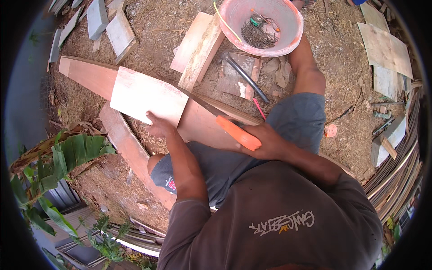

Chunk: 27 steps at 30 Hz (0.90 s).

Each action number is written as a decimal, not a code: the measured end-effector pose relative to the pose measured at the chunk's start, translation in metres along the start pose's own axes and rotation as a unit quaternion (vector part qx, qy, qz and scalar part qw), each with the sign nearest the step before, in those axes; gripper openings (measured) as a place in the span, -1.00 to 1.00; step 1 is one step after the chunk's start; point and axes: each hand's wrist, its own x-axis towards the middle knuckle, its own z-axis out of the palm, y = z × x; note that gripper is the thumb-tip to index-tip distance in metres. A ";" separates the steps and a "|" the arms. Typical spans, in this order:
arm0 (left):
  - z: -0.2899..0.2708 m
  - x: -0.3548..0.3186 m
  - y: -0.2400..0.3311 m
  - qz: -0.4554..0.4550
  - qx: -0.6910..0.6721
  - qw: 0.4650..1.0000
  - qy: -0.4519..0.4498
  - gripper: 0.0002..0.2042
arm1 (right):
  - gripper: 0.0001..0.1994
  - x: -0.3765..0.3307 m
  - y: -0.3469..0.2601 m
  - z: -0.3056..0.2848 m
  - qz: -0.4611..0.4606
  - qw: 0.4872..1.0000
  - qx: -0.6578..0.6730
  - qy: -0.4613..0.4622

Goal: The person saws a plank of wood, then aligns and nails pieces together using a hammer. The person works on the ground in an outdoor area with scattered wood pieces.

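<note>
A pale rectangular plywood piece (148, 94) lies across a long reddish-brown board (198, 123) in front of my lap. My left hand (158, 126) grips its near edge, thumb on top and the other fingers mostly hidden beneath. In my right hand (265, 139) is the orange handle of what looks like a handsaw (236, 132), fingers wrapped round it. A thin dark strip, apparently the blade seen nearly edge-on, runs from the handle toward the plywood's right corner. Whether it touches the plywood, I cannot tell.
Beyond the board stands a pinkish bucket (225, 22) holding nails and a tool. A dark bar-like tool (247, 77), a red stick (259, 109) and wood blocks (202, 51) lie nearby. Another board (123, 135) slants at left. Offcuts (384, 47) and stacked strips (396, 180) lie right.
</note>
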 end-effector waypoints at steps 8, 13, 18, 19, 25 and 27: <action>0.005 0.000 -0.016 0.016 -0.042 0.998 0.047 -0.26 | -0.76 -0.005 -0.027 -0.019 0.076 0.996 0.038 0.009; 0.002 0.001 -0.017 0.022 -0.063 0.997 0.046 -0.29 | -0.73 0.133 0.016 0.043 -0.014 0.999 -0.029 0.030; 0.005 0.002 -0.013 -0.003 -0.063 0.998 0.006 -0.26 | -0.71 -0.074 -0.021 -0.031 0.100 0.995 0.020 -0.020; 0.005 0.002 -0.012 -0.009 -0.044 0.999 0.012 -0.26 | -0.72 -0.110 -0.035 -0.049 0.073 0.997 0.004 -0.006; 0.002 -0.007 -0.018 0.018 -0.067 0.996 0.048 -0.25 | -0.75 0.019 -0.024 -0.016 0.107 0.994 -0.017 -0.013; 0.003 -0.011 -0.018 0.036 -0.096 0.992 0.066 -0.26 | -0.75 0.112 0.001 0.018 0.016 0.999 -0.030 0.008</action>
